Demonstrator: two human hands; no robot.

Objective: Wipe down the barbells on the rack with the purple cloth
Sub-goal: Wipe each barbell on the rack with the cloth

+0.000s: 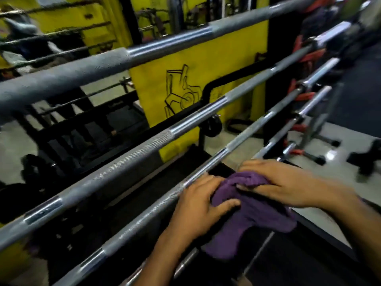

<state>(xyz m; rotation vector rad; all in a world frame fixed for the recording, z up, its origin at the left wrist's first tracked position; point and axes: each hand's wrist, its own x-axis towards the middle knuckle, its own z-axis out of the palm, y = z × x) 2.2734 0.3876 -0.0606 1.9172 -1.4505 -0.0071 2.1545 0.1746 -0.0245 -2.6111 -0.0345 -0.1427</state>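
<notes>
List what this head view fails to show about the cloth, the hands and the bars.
- Bar section under the purple cloth: covered by cloth and both hands.
- Left hand and right hand grip: fingertips buried in cloth folds.
- Left ends of the barbells: cut off by the frame edge.
- Far right bar ends and red clips: blurred.

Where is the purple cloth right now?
In the head view, the purple cloth is low and right of centre, bunched between the left hand and right hand, at the third barbell down.
</notes>
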